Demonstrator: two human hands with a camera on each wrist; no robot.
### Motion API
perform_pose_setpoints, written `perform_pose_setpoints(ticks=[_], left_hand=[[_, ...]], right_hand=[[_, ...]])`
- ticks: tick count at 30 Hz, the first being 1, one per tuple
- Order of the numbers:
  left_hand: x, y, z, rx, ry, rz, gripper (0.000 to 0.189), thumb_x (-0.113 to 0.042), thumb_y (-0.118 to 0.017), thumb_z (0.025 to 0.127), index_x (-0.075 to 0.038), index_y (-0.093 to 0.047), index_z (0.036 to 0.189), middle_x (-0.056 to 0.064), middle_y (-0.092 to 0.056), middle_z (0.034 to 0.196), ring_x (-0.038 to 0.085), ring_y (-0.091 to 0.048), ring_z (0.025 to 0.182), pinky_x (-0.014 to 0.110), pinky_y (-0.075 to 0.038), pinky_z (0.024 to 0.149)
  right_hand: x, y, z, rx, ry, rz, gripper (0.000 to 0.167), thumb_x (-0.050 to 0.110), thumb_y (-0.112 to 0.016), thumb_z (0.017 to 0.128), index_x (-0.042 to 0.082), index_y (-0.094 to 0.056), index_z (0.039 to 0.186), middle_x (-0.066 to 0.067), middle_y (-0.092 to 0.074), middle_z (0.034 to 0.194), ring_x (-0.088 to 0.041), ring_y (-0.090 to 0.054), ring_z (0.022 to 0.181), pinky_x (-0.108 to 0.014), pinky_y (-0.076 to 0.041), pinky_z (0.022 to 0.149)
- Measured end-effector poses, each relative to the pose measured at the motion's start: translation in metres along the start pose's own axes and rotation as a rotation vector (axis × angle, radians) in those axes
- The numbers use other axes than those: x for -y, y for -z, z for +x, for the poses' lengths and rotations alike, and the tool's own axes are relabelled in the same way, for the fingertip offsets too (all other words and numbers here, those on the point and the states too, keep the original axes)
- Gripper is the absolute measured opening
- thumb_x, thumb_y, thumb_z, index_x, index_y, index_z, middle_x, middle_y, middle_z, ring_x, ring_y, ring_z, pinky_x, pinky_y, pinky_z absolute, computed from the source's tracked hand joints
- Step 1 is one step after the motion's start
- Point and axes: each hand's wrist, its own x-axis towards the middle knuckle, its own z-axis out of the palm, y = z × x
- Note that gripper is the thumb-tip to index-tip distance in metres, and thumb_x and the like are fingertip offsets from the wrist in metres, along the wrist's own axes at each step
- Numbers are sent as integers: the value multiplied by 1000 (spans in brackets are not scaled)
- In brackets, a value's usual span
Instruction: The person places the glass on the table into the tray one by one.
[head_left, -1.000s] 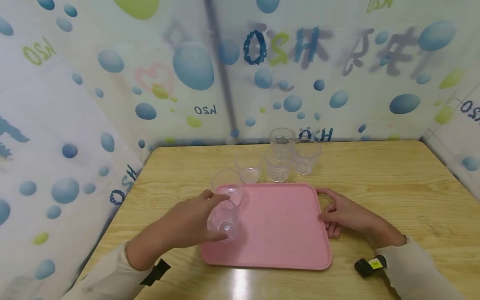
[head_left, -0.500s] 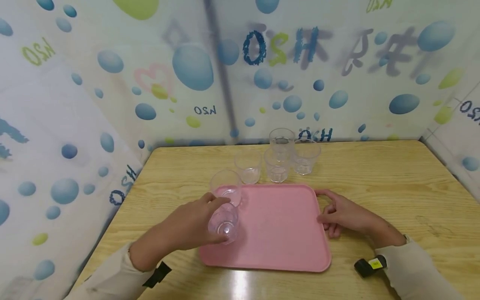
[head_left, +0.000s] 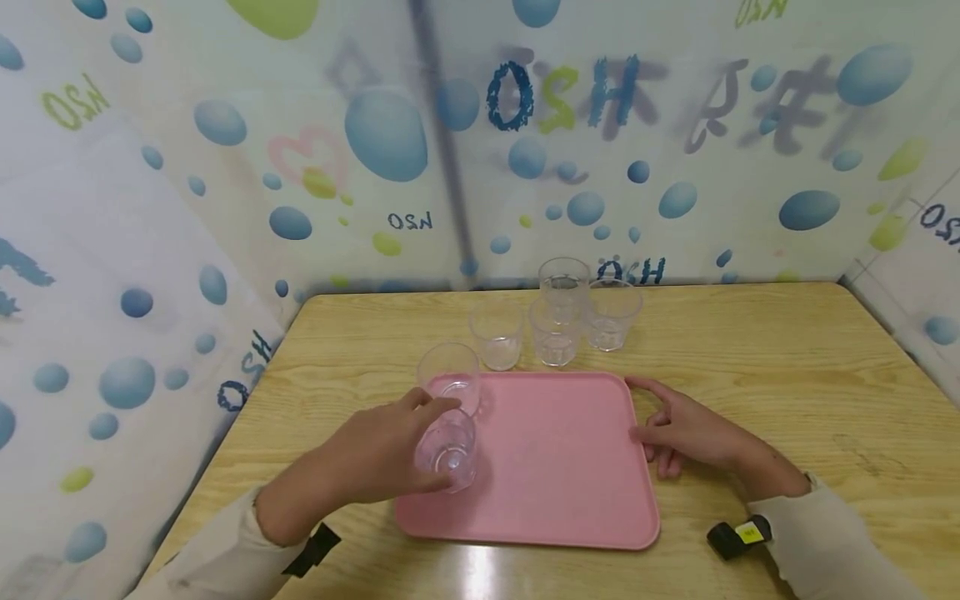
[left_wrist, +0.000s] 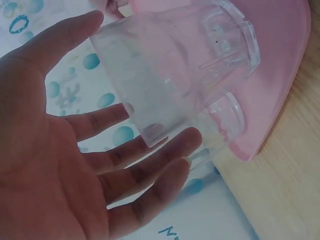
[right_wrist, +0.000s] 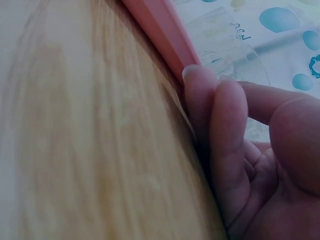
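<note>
My left hand (head_left: 382, 446) holds a clear plastic cup (head_left: 450, 450) over the left part of a pink tray (head_left: 558, 467), thumb and fingers round its rim. In the left wrist view this cup (left_wrist: 165, 70) tapers to a faceted base that overlaps the tray. Another clear cup (head_left: 450, 375) stands upright at the tray's back left corner, just beyond my fingers. My right hand (head_left: 690, 433) grips the tray's right edge: thumb at the rim, index finger stretched to the back corner, other fingers curled. In the right wrist view, fingertips (right_wrist: 197, 82) meet the tray's rim (right_wrist: 170, 37).
Behind the tray several more clear cups (head_left: 557, 333) stand close together on the wooden table (head_left: 757, 358). A wall covering (head_left: 480, 167) with blue and green dots rises at the table's back edge.
The tray has slid slightly left and toward me, with the cup at its back left corner. My right hand has moved along with it. My left hand keeps hold of its cup, almost still.
</note>
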Motion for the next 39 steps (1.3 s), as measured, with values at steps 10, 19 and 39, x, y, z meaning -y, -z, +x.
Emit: perform_pose_setpoints(ticks=[10,19,39], left_hand=[[-8,24,19,-189,-40,194,72,-61,-70,84,-20,-54,141,7,-63,119,22,-66,87,38,-55,64],[-4,46,74,-160,-52,79,57,-43,-70,91,-18,-55,140,9,-59,130,28,-62,113,47,-55,89],[-3,47,178,236,89,197,86,-56,-69,87,-23,-31,157,13,-37,155,32,-47,135,56,-42,108]], right_hand=[[-2,0,1,1,-8,-6,86,18,-63,99,11,-4,160,-8,-66,75,-14,-65,53,-38,-59,53],[-2,1,0,-5,-17,-25,87,21,-65,98,10,-5,160,-7,-66,75,-14,-65,53,-39,-59,54],[-4,2,2,-10,-24,-7,86,20,-65,98,12,-7,161,-9,-66,77,-15,-66,55,-41,-59,55]])
